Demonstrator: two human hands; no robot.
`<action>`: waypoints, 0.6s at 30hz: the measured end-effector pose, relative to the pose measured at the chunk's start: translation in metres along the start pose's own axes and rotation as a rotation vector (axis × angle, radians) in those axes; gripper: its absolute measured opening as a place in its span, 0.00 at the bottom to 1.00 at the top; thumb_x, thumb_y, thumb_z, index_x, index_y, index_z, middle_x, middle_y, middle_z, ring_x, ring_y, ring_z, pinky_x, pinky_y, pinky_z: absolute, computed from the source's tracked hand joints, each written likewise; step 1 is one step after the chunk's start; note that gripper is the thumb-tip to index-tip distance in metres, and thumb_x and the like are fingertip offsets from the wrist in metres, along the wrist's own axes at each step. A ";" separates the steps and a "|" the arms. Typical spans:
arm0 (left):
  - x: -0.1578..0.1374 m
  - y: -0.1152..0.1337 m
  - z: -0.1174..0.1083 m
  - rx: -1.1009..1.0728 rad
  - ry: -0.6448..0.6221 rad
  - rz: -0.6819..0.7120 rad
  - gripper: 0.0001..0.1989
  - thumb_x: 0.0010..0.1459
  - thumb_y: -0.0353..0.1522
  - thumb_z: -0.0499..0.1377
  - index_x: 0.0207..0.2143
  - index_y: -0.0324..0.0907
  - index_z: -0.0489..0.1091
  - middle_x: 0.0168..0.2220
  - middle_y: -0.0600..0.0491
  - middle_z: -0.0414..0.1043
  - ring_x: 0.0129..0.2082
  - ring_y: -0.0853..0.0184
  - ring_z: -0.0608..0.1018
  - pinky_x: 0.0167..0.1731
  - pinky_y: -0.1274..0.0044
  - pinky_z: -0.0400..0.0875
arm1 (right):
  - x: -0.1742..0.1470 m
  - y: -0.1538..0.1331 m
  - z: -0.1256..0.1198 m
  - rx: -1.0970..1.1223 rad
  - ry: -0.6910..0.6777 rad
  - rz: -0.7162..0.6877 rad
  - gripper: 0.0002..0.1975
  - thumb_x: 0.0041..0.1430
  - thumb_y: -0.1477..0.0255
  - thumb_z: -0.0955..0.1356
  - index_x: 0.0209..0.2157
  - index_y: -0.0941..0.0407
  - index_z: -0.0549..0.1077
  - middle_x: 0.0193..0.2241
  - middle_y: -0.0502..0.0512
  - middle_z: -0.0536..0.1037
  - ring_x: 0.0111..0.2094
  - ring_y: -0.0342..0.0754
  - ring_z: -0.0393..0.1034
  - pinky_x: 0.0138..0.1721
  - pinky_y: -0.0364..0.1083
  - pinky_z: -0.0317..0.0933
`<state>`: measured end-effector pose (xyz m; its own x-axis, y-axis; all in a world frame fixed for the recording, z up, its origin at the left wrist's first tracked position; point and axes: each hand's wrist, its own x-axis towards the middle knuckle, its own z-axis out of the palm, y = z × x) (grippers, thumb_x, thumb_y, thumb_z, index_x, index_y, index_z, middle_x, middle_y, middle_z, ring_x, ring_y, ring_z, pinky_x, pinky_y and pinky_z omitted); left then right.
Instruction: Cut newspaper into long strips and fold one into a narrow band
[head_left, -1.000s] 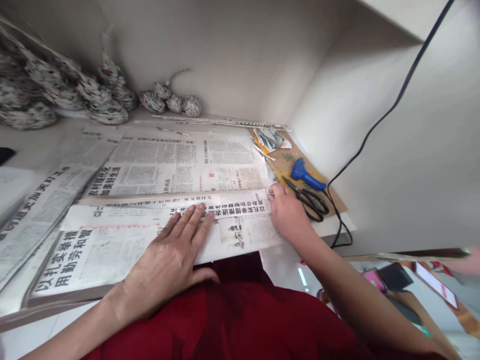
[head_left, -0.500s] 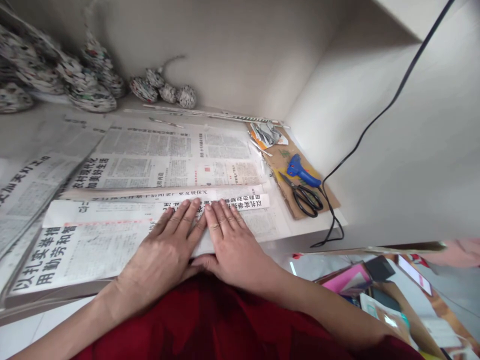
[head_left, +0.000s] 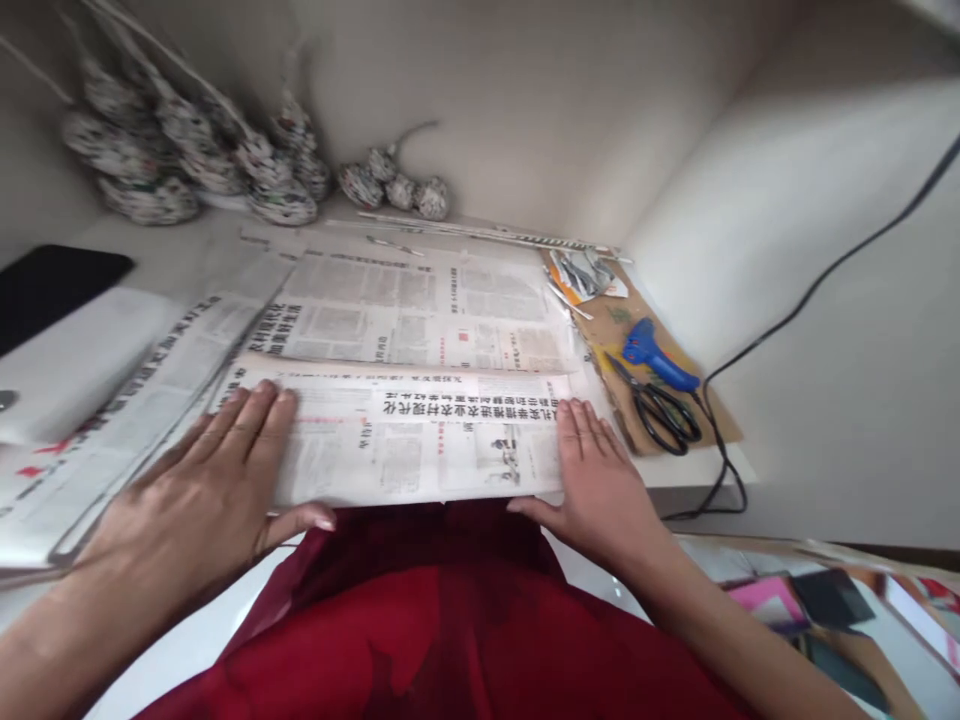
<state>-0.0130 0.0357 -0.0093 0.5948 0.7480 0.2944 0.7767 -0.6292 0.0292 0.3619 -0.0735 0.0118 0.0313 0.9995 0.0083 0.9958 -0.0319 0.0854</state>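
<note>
A folded newspaper sheet (head_left: 420, 450) lies at the front edge of the table, its fold running sideways. My left hand (head_left: 217, 460) rests flat on its left end, fingers stretched forward and thumb pointing inward. On its right end my right hand (head_left: 592, 460) lies flat too, thumb toward the middle. Neither hand grips anything. More newspaper (head_left: 360, 300) is spread beneath and behind the folded sheet.
Several newspaper-wrapped gourd shapes (head_left: 277, 180) and small balls (head_left: 433, 198) stand along the wall. At right, a cardboard piece (head_left: 611, 305) bears scissors (head_left: 664, 415) and a blue glue gun (head_left: 656, 355) with a black cord. Thin paper sticks (head_left: 487, 232) lie at the back.
My hands have moved apart, from side by side at the middle to opposite ends of the folded newspaper. The view has shifted left, showing a black object at the left.
</note>
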 end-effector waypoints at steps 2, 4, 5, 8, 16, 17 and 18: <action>-0.006 -0.006 -0.004 0.030 -0.036 -0.070 0.57 0.57 0.66 0.39 0.75 0.39 0.32 0.72 0.32 0.50 0.69 0.34 0.58 0.65 0.47 0.58 | 0.000 0.001 0.004 -0.016 0.042 -0.004 0.68 0.50 0.33 0.65 0.71 0.75 0.46 0.70 0.82 0.52 0.71 0.71 0.46 0.69 0.64 0.45; -0.007 -0.005 -0.009 0.057 -0.069 -0.131 0.58 0.56 0.67 0.37 0.74 0.34 0.41 0.71 0.29 0.53 0.69 0.36 0.59 0.66 0.49 0.56 | 0.000 0.001 0.005 -0.040 0.072 -0.002 0.66 0.52 0.34 0.64 0.70 0.76 0.48 0.69 0.83 0.53 0.71 0.72 0.49 0.69 0.64 0.45; -0.006 -0.003 -0.011 0.074 -0.079 -0.146 0.59 0.55 0.68 0.35 0.73 0.31 0.46 0.69 0.27 0.56 0.69 0.37 0.60 0.67 0.49 0.54 | 0.000 0.001 0.005 -0.052 0.080 0.000 0.66 0.52 0.34 0.64 0.70 0.76 0.49 0.69 0.84 0.54 0.70 0.72 0.50 0.69 0.64 0.46; 0.000 0.005 -0.017 0.112 -0.060 -0.156 0.62 0.54 0.68 0.31 0.70 0.26 0.54 0.66 0.23 0.60 0.68 0.36 0.60 0.68 0.45 0.42 | 0.002 -0.001 0.001 -0.081 0.081 0.003 0.66 0.51 0.34 0.64 0.68 0.79 0.52 0.68 0.86 0.57 0.70 0.74 0.50 0.68 0.65 0.45; 0.018 0.041 -0.012 0.014 -0.059 0.051 0.60 0.53 0.68 0.41 0.71 0.29 0.53 0.71 0.30 0.52 0.72 0.41 0.54 0.68 0.49 0.50 | 0.019 -0.056 -0.006 0.087 0.060 -0.204 0.68 0.49 0.33 0.65 0.71 0.74 0.47 0.71 0.82 0.49 0.73 0.73 0.39 0.70 0.68 0.43; 0.021 0.049 -0.010 -0.024 -0.068 0.109 0.61 0.52 0.68 0.42 0.71 0.28 0.52 0.71 0.31 0.51 0.72 0.43 0.54 0.68 0.51 0.52 | 0.023 -0.068 -0.008 0.122 0.052 -0.247 0.67 0.50 0.35 0.67 0.71 0.74 0.47 0.71 0.82 0.49 0.73 0.72 0.39 0.70 0.67 0.43; 0.025 0.057 -0.007 -0.060 -0.066 0.162 0.61 0.52 0.68 0.43 0.70 0.27 0.52 0.71 0.32 0.51 0.72 0.44 0.55 0.68 0.53 0.54 | 0.028 -0.080 -0.010 0.153 0.034 -0.276 0.64 0.51 0.39 0.69 0.71 0.74 0.48 0.71 0.82 0.50 0.73 0.72 0.40 0.70 0.66 0.43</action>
<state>0.0443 0.0172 0.0068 0.7249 0.6468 0.2369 0.6572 -0.7525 0.0435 0.2826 -0.0434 0.0156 -0.2422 0.9694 0.0396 0.9677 0.2443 -0.0619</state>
